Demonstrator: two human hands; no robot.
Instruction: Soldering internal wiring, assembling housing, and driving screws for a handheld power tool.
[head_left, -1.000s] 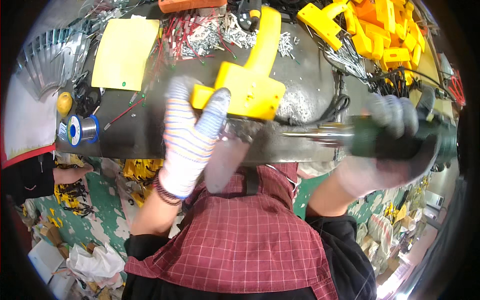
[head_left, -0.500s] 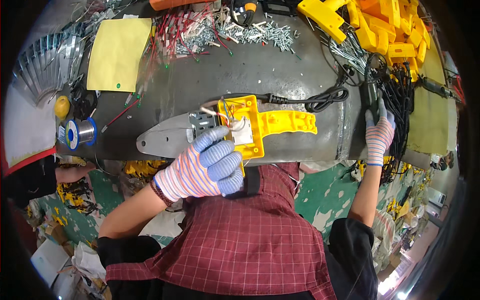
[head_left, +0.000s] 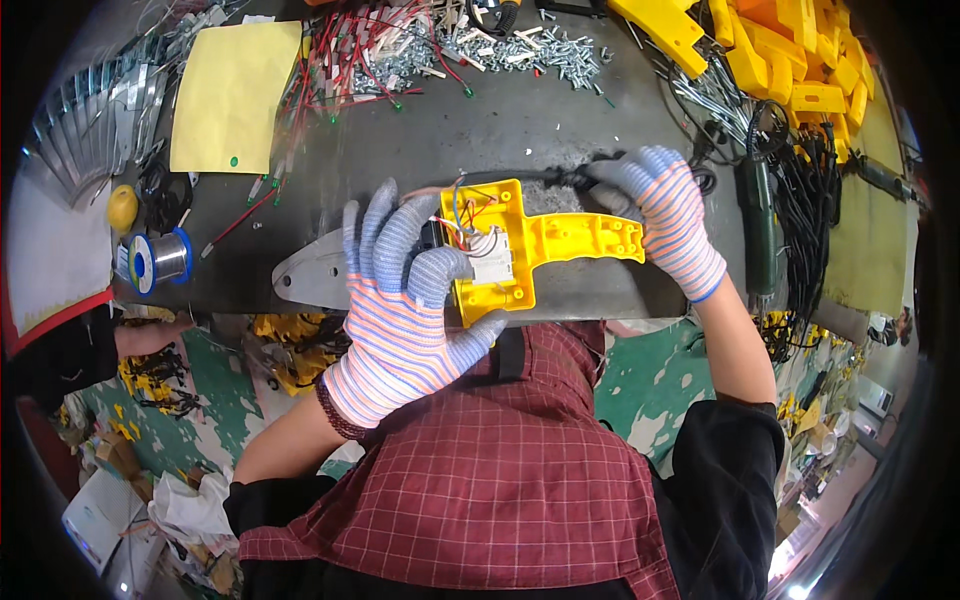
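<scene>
A yellow plastic half-housing (head_left: 585,238) with a handle lies open-side up near the bench's front edge. Inside it sit a white block (head_left: 491,258) and thin coloured wires. A grey metal plate (head_left: 308,270) extends from its left end, partly covered by my left hand (head_left: 400,290). The thumb and index finger of that hand grip the housing's near left side, while its other fingers stretch over the plate. Beyond the handle, my right hand (head_left: 668,222) has its fingers closed on the black power cord (head_left: 545,178), which runs along the housing's far side.
A dark green handheld tool (head_left: 760,230) lies right, beside bundled black cords (head_left: 808,220). Yellow housings (head_left: 790,60) pile up behind. Screws (head_left: 570,60) and red-wired parts (head_left: 375,50) cover the back. A solder spool (head_left: 162,262) and a yellow sheet (head_left: 236,98) are left.
My right hand has left the dark green tool and moved left to the cord. My left hand's fingers have uncurled and spread. The housing has shifted slightly right.
</scene>
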